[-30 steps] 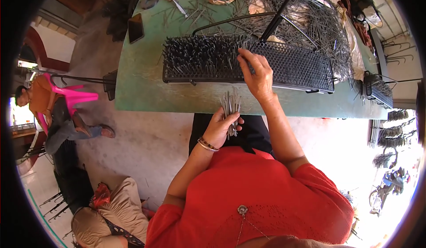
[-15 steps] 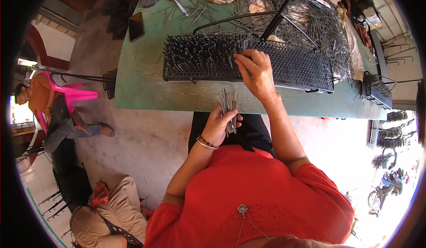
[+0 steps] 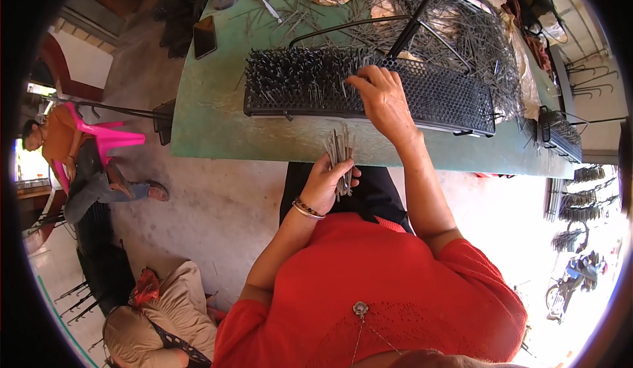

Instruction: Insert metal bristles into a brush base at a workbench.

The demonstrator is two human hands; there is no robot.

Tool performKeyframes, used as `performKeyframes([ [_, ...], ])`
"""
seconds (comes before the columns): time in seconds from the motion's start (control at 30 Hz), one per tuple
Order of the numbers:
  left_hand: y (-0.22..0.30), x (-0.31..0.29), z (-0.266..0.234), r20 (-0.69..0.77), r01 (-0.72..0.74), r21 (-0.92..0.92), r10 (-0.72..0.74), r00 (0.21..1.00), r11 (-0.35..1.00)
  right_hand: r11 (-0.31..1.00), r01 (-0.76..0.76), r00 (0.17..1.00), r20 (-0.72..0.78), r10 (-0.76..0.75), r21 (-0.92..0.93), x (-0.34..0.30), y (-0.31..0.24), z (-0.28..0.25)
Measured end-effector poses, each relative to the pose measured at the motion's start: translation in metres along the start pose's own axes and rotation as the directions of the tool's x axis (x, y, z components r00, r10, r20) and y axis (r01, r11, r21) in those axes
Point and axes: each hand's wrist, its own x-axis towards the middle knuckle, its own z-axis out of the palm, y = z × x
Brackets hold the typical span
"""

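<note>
Prob. poking rods (image 3: pixel 290 71) into rack (image 3: pixel 455 98) w/ R hand (image 3: pixel 384 101) (can't tell fingers' grip), clutching bunch (image 3: pixel 339 147) in L hand (image 3: pixel 326 182); needs good aim next.

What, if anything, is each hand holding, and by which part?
The left hand grips a bundle of thin metal rods around its lower half. Whether the right hand holds anything at the perforated black tray, I can't tell.

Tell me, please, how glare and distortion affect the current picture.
Head view: glare washes out the floor at right; head view: the fisheye tips the seated person and pink chair sideways near the left rim, with black corners; head view: the left hand shows clearly, but individual strips in the heap blend together.
</note>
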Motion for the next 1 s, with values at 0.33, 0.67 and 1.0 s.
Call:
performKeyframes([
  [0.33,0.003,-0.002,0.001,-0.021,-0.083,-0.047,0.082,0.996,0.995,0.913,-0.154,0.988,0.035,0.152,0.379,-0.021,-0.016,-0.009],
  [0.67,0.003,-0.001,0.005,-0.016,-0.165,-0.156,0.165,0.986,0.974,0.467,-0.608,0.794,0.479,0.375,0.642,-0.039,-0.029,0.002],
  [1.0,-0.006,0.003,-0.006,-0.096,-0.065,-0.195,0.047,0.994,0.979,0.615,-0.369,0.869,0.024,0.494,0.697,0.012,-0.028,-0.005],
])
